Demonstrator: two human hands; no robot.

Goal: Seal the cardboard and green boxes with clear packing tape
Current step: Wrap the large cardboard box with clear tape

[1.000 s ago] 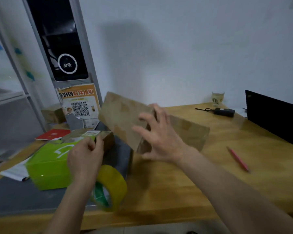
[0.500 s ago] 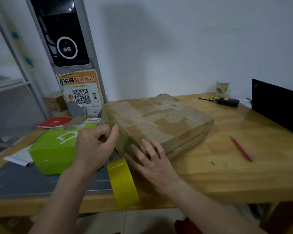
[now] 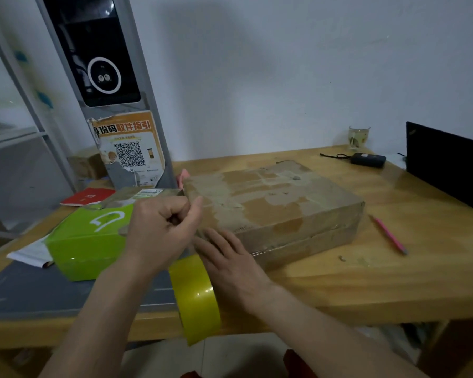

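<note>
Centrally, the cardboard box (image 3: 273,211) lies flat on the wooden worktop (image 3: 393,268), skewed so that one corner points toward the front edge; its top carries patches of old tape, and it sits low and stable, apparently so that a strip can be drawn over it. Left hand (image 3: 161,230): fingers curled and thumb pressed against them at the box's near-left top corner, a pinch that seems to hold the free end of the tape against the cardboard, though the clear film itself cannot be made out. Right hand (image 3: 230,263): fingers straight and spread flat on the box's near-left side wall, probably steadying the box or smoothing tape down. Tape roll (image 3: 195,298): yellowish, standing on edge between the two forearms and overhanging the worktop's front edge; whether either hand supports it is hidden, and it may hang from the strip the left hand pinches. Green box (image 3: 88,241): just beside the cardboard box toward the left edge, resting on a grey mat (image 3: 25,290) and not handled, so its sealing likely comes later. Further out: a pink pen (image 3: 388,234) near the right edge, a black adapter (image 3: 367,159) and a glass (image 3: 358,137) at the back edge, and a red booklet (image 3: 88,196) at the back left
</note>
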